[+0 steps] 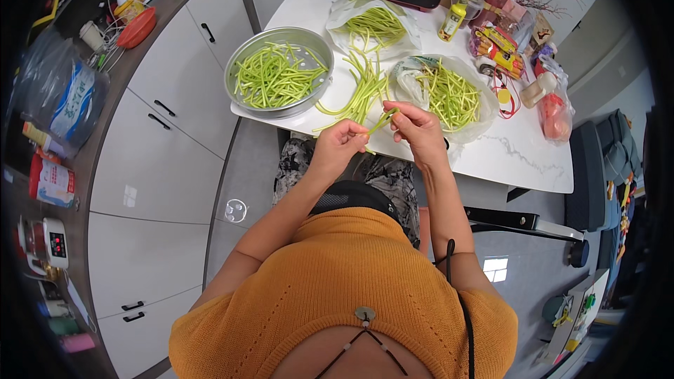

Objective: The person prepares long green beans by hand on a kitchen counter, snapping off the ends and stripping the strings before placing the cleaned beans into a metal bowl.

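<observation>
Both hands pinched one green stem (381,122): left hand (342,142), right hand (414,126). Metal basin (242,63) at 10 o'clock was well filled; loose pile (361,91) at 12 remained untrimmed.

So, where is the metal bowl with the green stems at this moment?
In the head view, the metal bowl sits on the left corner of the white table, left of the loose pile of green stems and ahead of the left hand.

white table (523,158), metal basin (242,102), loose green stems (361,95)
</observation>
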Tool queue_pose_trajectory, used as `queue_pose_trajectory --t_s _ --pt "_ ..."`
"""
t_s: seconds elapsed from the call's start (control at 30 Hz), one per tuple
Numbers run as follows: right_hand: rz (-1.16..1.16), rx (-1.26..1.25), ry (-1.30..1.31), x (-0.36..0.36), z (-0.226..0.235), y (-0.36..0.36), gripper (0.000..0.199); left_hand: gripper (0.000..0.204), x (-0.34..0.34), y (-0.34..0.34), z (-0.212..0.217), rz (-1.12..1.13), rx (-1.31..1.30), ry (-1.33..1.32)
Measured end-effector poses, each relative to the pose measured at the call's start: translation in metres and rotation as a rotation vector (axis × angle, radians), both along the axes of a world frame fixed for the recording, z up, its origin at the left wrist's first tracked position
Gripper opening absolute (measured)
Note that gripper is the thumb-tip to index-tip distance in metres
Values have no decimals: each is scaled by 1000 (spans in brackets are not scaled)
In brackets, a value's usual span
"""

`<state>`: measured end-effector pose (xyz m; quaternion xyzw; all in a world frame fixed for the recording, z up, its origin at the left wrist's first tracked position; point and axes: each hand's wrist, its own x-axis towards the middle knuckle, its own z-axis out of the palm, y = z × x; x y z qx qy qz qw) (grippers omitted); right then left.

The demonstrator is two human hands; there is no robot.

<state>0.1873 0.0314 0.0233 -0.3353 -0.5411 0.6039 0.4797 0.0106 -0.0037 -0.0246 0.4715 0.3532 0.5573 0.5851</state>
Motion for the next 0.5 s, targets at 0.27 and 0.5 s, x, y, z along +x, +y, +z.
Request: queue_pose_trajectory --t_s 0.27,0.5 --pt "-103 206 -113 -3 -2 0 21 10 2 -3 4 -21 -16 -15" --pt "-316 332 -318 -1 1 2 34 10 -3 0 11 72 8 41"
